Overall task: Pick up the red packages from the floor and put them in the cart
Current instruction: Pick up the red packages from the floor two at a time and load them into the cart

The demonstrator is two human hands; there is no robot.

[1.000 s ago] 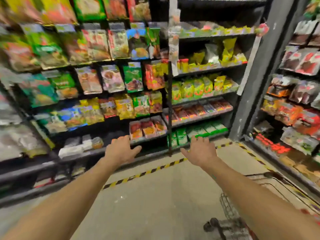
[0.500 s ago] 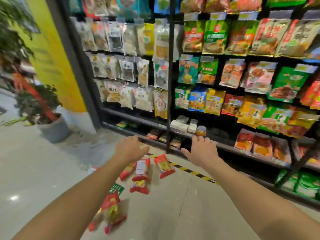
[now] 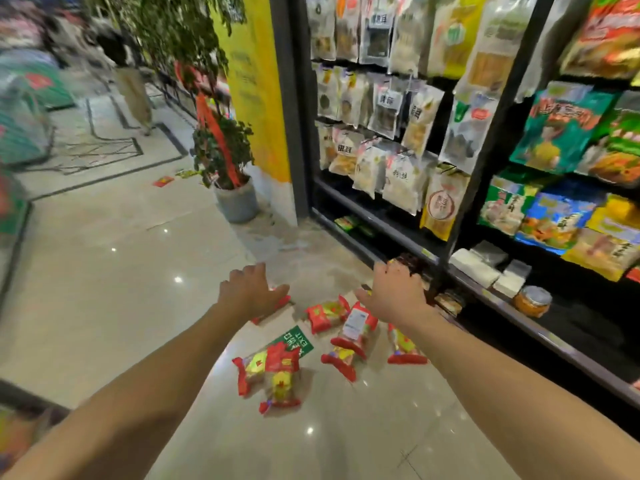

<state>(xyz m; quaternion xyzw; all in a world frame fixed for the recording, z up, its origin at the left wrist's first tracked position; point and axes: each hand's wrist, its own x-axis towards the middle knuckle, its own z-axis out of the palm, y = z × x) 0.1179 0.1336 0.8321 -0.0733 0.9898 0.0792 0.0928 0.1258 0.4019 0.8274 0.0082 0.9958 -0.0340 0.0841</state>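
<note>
Now both hands hover empty with fingers loosely spread, the left hand point(image 3: 251, 289) and right hand point(image 3: 391, 296) above the green floor sticker point(image 3: 294, 339); the red packages point(image 3: 327, 315) lie scattered around that sticker.

Both bare arms reach forward and down, well apart. The left arm point(image 3: 121, 393) enters from the lower left, the right arm point(image 3: 519, 393) from the lower right. The left hand point(image 3: 251, 289) is palm down, fingers relaxed and slightly bent, thumb pointing inward. The right hand point(image 3: 394, 292) mirrors it, palm down, holding nothing.
</note>
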